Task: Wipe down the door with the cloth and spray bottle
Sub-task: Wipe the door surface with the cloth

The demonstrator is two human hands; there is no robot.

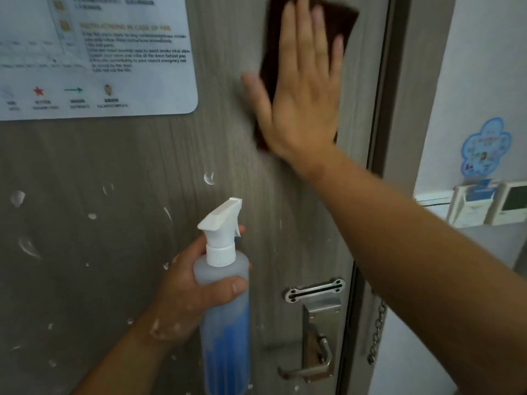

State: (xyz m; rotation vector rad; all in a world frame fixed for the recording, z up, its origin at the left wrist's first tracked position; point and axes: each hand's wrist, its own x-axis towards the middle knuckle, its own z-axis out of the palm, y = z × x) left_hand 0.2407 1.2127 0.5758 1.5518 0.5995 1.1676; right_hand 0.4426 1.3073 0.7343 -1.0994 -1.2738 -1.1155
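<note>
The grey wood-grain door [119, 172] fills most of the view and carries several white smears on its lower left. My right hand [302, 89] lies flat, fingers spread, pressing a dark brown cloth [339, 21] against the door's upper right, near its edge. The hand looks motion-blurred. My left hand [188, 289] grips a translucent spray bottle [225, 323] with blue liquid and a white trigger head, held upright in front of the door's lower middle, nozzle toward the door.
A white fire-instruction notice [114, 58] is stuck to the door's upper left. A metal lever handle [310, 363], a chain-lock plate [315, 290] and a hanging chain [377, 332] sit at lower right. Past the frame, the white wall holds a blue sticker [484, 146] and card holders [473, 206].
</note>
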